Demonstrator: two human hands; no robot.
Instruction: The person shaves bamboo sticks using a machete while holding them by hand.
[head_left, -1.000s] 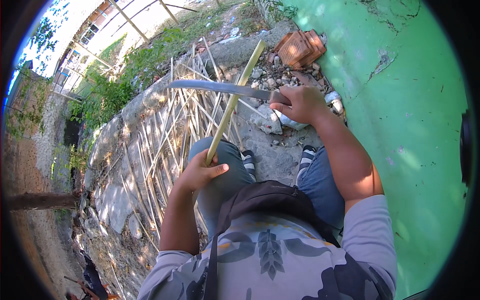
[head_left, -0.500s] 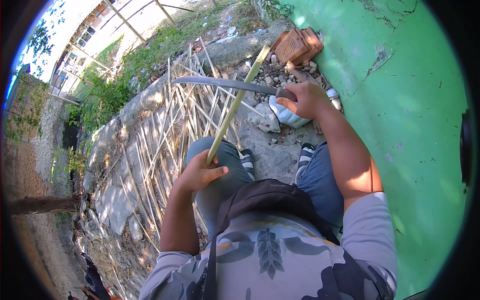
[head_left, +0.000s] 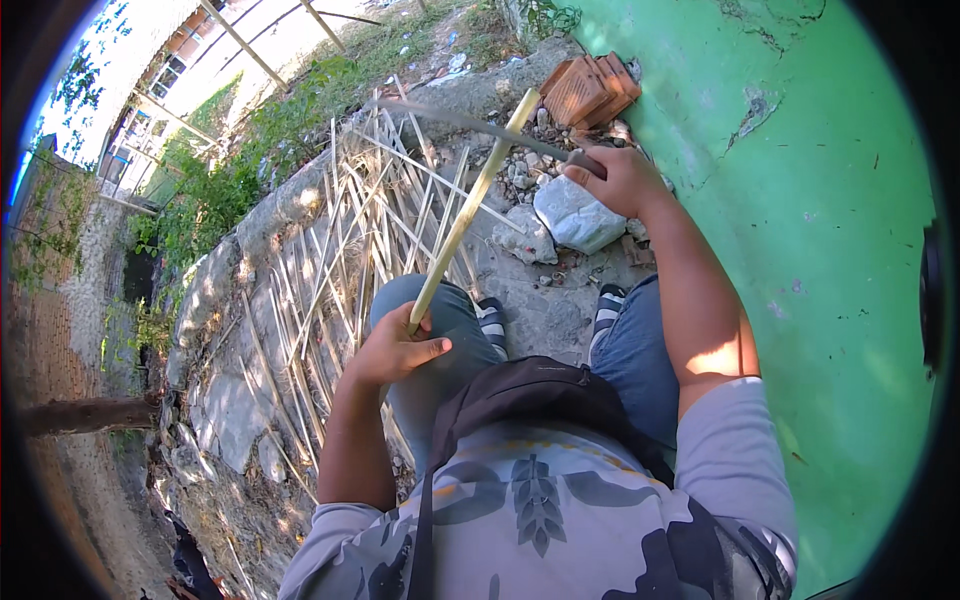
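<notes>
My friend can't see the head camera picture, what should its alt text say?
A person's left hand grips a long pale yellow-green strip; the right hand holds a long grey metal knife, crossing its far part in view. Thin pale sticks lie scattered on grey stony ground.

Knife (head_left: 485, 126) blocks way along strip (head_left: 468, 212)

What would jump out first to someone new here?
Probably the long knife in the grip of the right hand, seen across the pale strip near its far end; the left hand grips the strip's lower end. Left of centre, a tangle of similar strips lies on the ground, and a bright green surface fills the right side.
</notes>
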